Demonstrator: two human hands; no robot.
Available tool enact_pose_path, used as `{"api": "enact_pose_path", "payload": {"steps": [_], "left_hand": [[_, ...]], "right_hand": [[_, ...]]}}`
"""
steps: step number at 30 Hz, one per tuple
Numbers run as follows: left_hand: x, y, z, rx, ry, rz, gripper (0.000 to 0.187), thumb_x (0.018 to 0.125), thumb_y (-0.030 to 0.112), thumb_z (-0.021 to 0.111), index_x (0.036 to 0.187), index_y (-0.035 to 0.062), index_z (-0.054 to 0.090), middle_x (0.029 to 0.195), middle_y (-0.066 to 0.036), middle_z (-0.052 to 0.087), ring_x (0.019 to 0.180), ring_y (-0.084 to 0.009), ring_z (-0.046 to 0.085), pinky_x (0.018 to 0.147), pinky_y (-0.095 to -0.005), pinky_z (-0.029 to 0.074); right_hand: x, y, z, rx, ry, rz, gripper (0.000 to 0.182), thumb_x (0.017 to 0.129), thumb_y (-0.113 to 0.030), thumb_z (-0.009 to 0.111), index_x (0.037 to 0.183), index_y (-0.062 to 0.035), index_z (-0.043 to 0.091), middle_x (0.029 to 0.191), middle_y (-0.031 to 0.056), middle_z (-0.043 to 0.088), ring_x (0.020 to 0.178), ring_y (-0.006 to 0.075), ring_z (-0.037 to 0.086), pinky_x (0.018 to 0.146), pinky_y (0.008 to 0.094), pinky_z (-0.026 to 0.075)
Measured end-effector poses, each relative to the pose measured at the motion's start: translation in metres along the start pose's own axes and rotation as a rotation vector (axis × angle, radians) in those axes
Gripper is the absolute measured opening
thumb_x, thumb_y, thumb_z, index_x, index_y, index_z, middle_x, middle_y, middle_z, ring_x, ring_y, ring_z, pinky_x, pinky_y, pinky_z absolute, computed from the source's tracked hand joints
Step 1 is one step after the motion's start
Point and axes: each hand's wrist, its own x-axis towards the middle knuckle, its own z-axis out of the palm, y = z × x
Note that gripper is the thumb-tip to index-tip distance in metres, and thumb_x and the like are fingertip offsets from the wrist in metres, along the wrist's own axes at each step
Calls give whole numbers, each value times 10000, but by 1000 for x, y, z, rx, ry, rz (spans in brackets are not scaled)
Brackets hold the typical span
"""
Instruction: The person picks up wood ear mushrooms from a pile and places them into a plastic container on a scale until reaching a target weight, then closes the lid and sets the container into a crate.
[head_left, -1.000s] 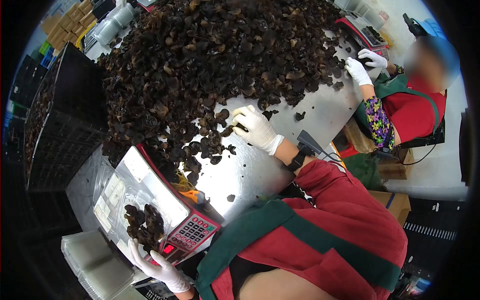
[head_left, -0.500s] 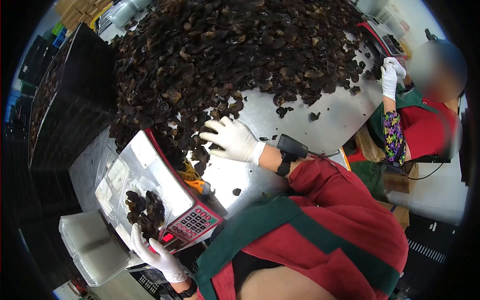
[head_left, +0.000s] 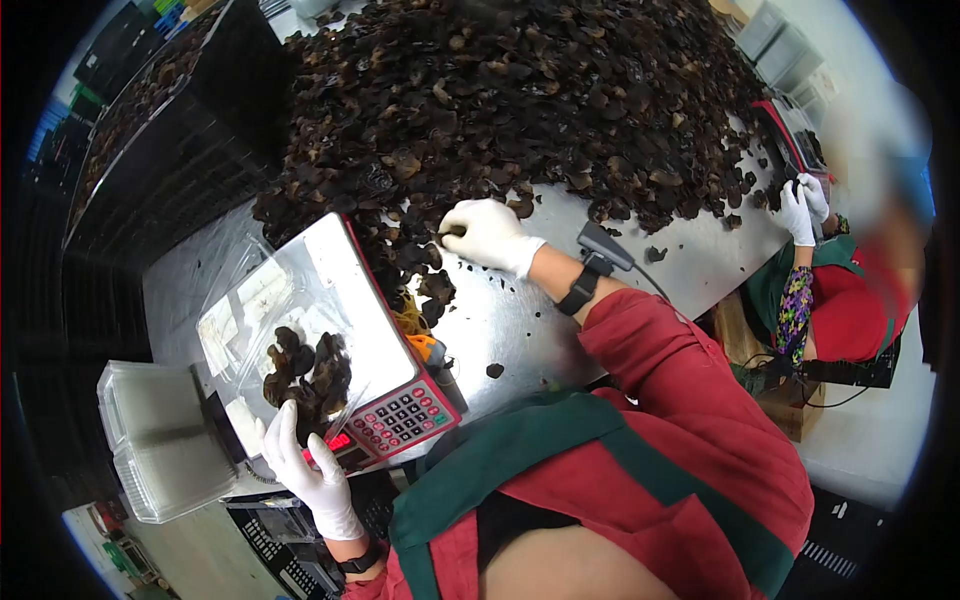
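Note:
My right hand (head_left: 492, 236), in a white glove, is at the near edge of a big heap of dark wood ear mushrooms (head_left: 500, 120). Its fingers are curled together around a small dark piece of wood ear mushroom (head_left: 455, 231), mostly covered by the glove. On the pan of a red-and-white digital scale (head_left: 385, 345) lies a small pile of wood ear mushrooms (head_left: 310, 375). My left hand (head_left: 318, 485), gloved too, is at the front edge of the scale beside this pile. Its thumb and forefinger are apart, next to the lit red display.
Stacked clear plastic containers (head_left: 165, 440) stand left of the scale. A tall black crate (head_left: 190, 130) is at the back left. An orange-handled tool (head_left: 428, 349) lies beside the scale. At right, a co-worker's gloved hands (head_left: 800, 212) are by another scale (head_left: 795, 135).
My right hand has gone from spread fingers to curled ones at the heap's edge. My left hand stays by the scale. The whole view has shifted slightly.

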Motion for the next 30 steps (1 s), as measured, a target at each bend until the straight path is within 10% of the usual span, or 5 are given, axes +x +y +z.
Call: {"api": "enact_pose_path", "payload": {"steps": [7, 14, 18, 24, 30], "left_hand": [[6, -1, -4, -8, -25, 64, 366, 944, 78, 530, 1297, -13, 570, 1231, -160, 629, 1151, -343, 573, 1133, -509, 320], [9, -1, -6, -44, 3, 67, 443, 843, 62, 605, 1282, 4, 579, 1207, -151, 635, 1132, -324, 585, 1132, -533, 321], [4, -2, -4, -170, 68, -43, 658, 761, -8, 684, 1388, -4, 486, 1397, -209, 506, 1274, -374, 499, 1136, -455, 332], [15, 9, 2, -215, 122, -78, 851, 817, 105, 689, 1529, -26, 242, 1550, -211, 339, 1428, -360, 345, 1195, -462, 245], [16, 8, 4, -126, 72, -63, 838, 847, 160, 671, 1532, -36, 230, 1565, -222, 319, 1447, -367, 319, 1200, -475, 230]], "right_hand": [[25, -8, -34, 1596, -285, 516, 248, 954, -150, 627, 1150, -14, 698, 1021, 47, 734, 861, 103, 672, 697, 238, 551], [38, -83, -35, 1897, -624, 231, 251, 987, -80, 563, 1205, -7, 665, 1147, 86, 697, 883, 128, 688, 724, 222, 558], [43, -180, -57, 1120, -584, 89, 234, 892, -169, 694, 1055, -5, 737, 956, 18, 725, 844, 59, 635, 734, 223, 510], [21, -237, 31, 64, -187, -880, 296, 700, -398, 715, 772, -112, 740, 835, 58, 631, 904, 275, 627, 761, 441, 500], [3, -210, 29, 147, 128, -907, 375, 805, -411, 691, 1041, -120, 705, 1134, 60, 643, 1160, 276, 548, 1058, 477, 351]]}}
